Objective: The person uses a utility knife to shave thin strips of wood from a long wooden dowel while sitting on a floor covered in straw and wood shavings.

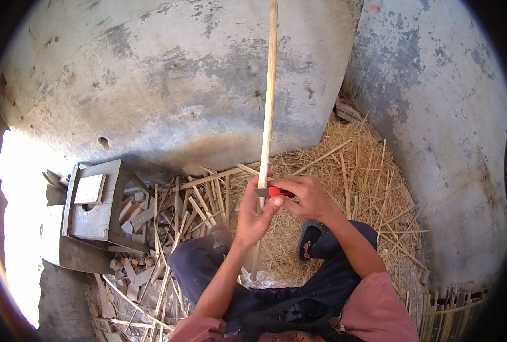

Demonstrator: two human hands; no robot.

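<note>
A long pale wooden strip (269, 97) stands nearly upright in front of me, running from the top of the view down between my legs. My left hand (252, 219) is closed round its lower part. My right hand (310, 196) grips a knife with a red and black handle (276, 192). Its short grey blade (262, 192) lies across the strip, just above my left palm. The left thumb reaches over to the red handle, touching it or very close. Fingers partly hide where blade and wood meet.
Straw-like shavings (288, 251) and loose strips (208, 196) cover the floor around my feet. An upturned wooden stool (96, 222) stands at left beside rubble. Worn plaster walls (168, 85) rise ahead and at right. Upright sticks (450, 316) form a low lattice at lower right.
</note>
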